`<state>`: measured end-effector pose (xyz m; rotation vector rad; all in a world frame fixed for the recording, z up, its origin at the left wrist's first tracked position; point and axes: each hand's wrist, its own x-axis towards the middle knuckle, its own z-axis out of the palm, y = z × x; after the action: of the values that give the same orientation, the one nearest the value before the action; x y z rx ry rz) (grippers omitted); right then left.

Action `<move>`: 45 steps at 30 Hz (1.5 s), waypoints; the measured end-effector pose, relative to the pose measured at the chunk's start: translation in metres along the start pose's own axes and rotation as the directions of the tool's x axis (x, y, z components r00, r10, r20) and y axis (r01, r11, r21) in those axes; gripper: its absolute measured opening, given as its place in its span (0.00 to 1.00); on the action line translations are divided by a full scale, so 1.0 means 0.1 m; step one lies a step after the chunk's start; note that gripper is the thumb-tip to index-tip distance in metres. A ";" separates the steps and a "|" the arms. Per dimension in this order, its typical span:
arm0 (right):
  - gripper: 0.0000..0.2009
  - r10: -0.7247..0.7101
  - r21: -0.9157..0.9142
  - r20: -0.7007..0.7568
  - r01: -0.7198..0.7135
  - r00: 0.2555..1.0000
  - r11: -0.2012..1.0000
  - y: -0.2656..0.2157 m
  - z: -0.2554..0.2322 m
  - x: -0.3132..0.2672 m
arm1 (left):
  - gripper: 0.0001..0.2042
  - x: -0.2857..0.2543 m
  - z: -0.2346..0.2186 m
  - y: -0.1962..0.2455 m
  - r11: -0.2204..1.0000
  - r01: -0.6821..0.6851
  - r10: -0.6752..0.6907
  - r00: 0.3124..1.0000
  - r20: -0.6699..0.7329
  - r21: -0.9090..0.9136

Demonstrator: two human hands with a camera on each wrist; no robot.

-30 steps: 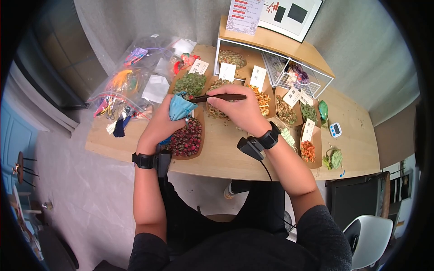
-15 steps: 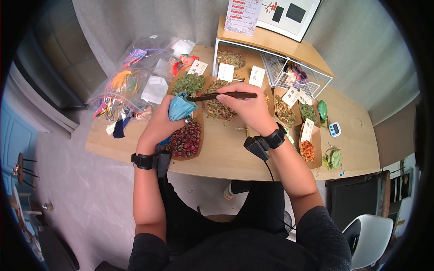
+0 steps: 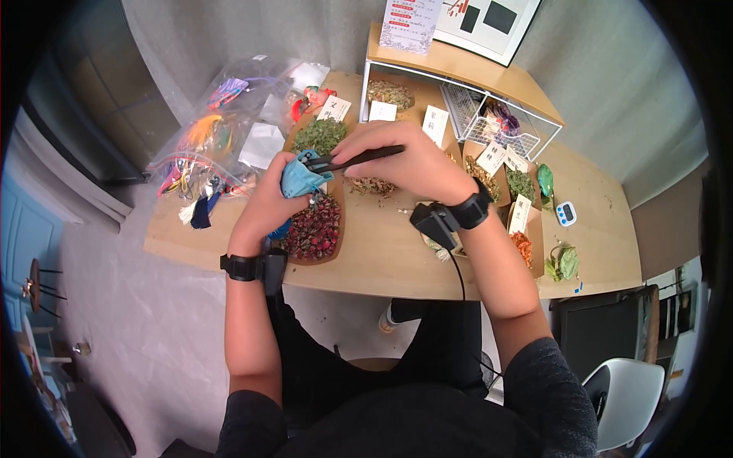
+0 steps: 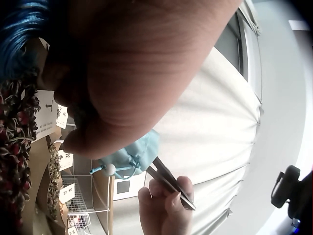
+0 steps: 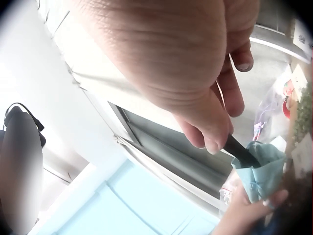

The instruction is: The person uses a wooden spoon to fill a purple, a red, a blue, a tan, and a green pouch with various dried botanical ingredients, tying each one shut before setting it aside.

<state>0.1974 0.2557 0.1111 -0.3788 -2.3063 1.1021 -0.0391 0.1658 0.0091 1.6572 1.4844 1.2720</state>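
My left hand (image 3: 263, 204) grips a light blue drawstring pouch (image 3: 300, 182), its mouth open and facing up to the right. A white bead (image 4: 111, 169) on its cord shows in the left wrist view. Between thumb and fingers, my right hand (image 3: 412, 162) holds dark tongs (image 3: 376, 154), whose tips reach into the pouch's mouth. The two arms of the tongs lie close together in the left wrist view. What the tips hold is hidden inside the pouch. Right below the left hand are dried rosebuds (image 3: 314, 229) in a brown paper tray, with a blue tassel (image 3: 281, 230) beside them.
Paper trays of dried herbs with label cards surround the hands: green leaves (image 3: 321, 136), orange pieces (image 3: 521, 248) and several others. Plastic bags of tassels (image 3: 206, 145) lie at left. A shelf (image 3: 458, 65) stands behind; a timer (image 3: 566, 214) and green pouch (image 3: 566, 263) sit at right.
The right hand first drew back to the right, then came left again, and the tongs' tips now go into the pouch's mouth. The left hand keeps its grip, the pouch tilting slightly.
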 end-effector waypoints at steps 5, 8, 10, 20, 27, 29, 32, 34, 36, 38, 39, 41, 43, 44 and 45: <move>0.11 0.204 0.080 -0.281 -0.189 0.938 0.979 0.14 -0.13 -0.37 | 0.25 0.00 -0.04 -0.03 0.998 0.051 -0.055 0.993 -0.109 -0.038; 0.11 0.246 -0.103 -0.394 -0.309 0.885 0.945 0.36 -0.05 -0.62 | 0.26 -0.01 -0.05 0.01 0.979 -0.017 -0.028 0.975 -0.219 -0.204; 0.11 0.230 -0.214 -0.444 -0.351 0.866 0.912 0.43 0.02 -0.75 | 0.26 0.00 -0.07 0.00 0.956 -0.038 -0.057 0.949 -0.309 -0.292; 0.10 -0.127 -0.597 -0.498 -0.233 0.858 0.767 0.39 0.12 -1.68 | 0.29 -0.23 0.25 0.80 0.907 -0.067 -0.112 0.914 -0.390 -0.417; 0.14 0.048 -0.748 -0.234 -0.211 0.971 0.629 0.31 0.18 -2.04 | 0.31 -0.34 1.46 0.93 0.844 -0.109 -0.012 0.975 -0.222 -0.526; 0.13 0.041 -0.767 -0.198 -0.180 0.979 0.615 0.32 0.19 -2.07 | 0.31 -0.38 1.72 0.86 0.841 -0.117 0.000 0.976 -0.217 -0.529; 0.13 0.085 -0.765 -0.170 -0.186 0.982 0.617 0.38 0.17 -2.07 | 0.31 -0.40 1.94 0.80 0.843 -0.036 -0.081 0.978 -0.193 -0.536; 0.16 0.059 -0.645 -0.270 -0.227 0.961 0.730 0.38 0.16 -2.05 | 0.31 -0.37 2.00 0.75 0.843 -0.001 -0.113 0.977 -0.180 -0.537; 0.18 -0.019 -0.438 -0.449 -0.201 0.893 0.876 0.35 0.18 -1.96 | 0.32 -0.35 2.07 0.65 0.841 -0.016 -0.104 0.976 -0.189 -0.542; 0.14 0.269 0.027 -0.539 -0.303 0.798 0.953 0.20 0.27 -1.83 | 0.32 -0.34 2.13 0.57 0.816 -0.056 -0.076 0.976 -0.202 -0.575; 0.14 0.324 0.143 -0.541 -0.295 0.776 0.945 0.20 0.32 -1.78 | 0.32 -0.36 2.17 0.55 0.790 -0.087 -0.050 0.977 -0.205 -0.607; 0.13 0.354 0.155 -0.590 -0.329 0.725 0.932 0.24 0.38 -1.74 | 0.29 -0.40 2.20 0.55 0.709 -0.152 0.021 0.981 -0.195 -0.689; 0.10 0.333 0.108 -0.640 -0.349 0.693 0.931 0.27 0.38 -1.74 | 0.23 -0.44 2.14 0.54 0.612 -0.151 0.031 0.985 -0.168 -0.777; 0.10 0.321 0.083 -0.661 -0.359 0.678 0.930 0.28 0.38 -1.73 | 0.21 -0.44 2.10 0.55 0.559 -0.151 0.036 0.987 -0.158 -0.815; 0.09 0.296 0.067 -0.682 -0.346 0.669 0.936 0.28 0.40 -1.72 | 0.18 -0.44 2.07 0.57 0.486 -0.134 0.026 0.990 -0.139 -0.864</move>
<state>0.3138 0.1679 0.0074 -1.0674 -1.6315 0.8306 0.1752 0.1476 -0.0323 0.9395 0.5400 1.7747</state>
